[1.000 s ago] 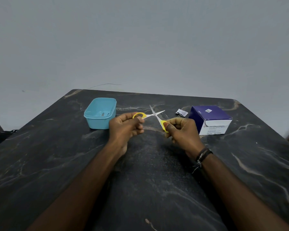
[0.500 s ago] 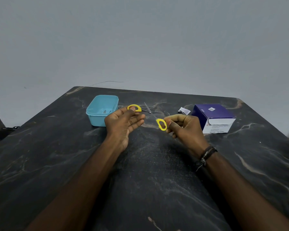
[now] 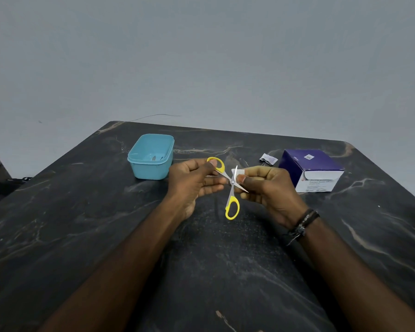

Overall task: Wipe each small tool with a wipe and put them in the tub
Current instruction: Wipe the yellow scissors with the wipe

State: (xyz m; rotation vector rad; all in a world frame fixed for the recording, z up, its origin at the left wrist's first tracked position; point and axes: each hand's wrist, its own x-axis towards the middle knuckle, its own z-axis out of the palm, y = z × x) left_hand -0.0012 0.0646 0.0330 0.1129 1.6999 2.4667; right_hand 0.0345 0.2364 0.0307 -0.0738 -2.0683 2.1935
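Small scissors with yellow handles are held spread open above the dark table. My left hand holds the upper yellow handle loop with thumb and fingers. My right hand pinches a small white wipe around one blade near the pivot. The other handle loop hangs down free between my hands. The light blue tub stands on the table to the left of my left hand, with a small metal tool lying inside it.
A dark blue and white box stands at the right, behind my right hand. A torn wipe sachet lies beside it. The black marbled table ends at a grey wall behind the tub.
The scissors have been turned: one handle loop now hangs down and the blades point toward my right hand, which now pinches the white wipe on a blade instead of holding a loop.
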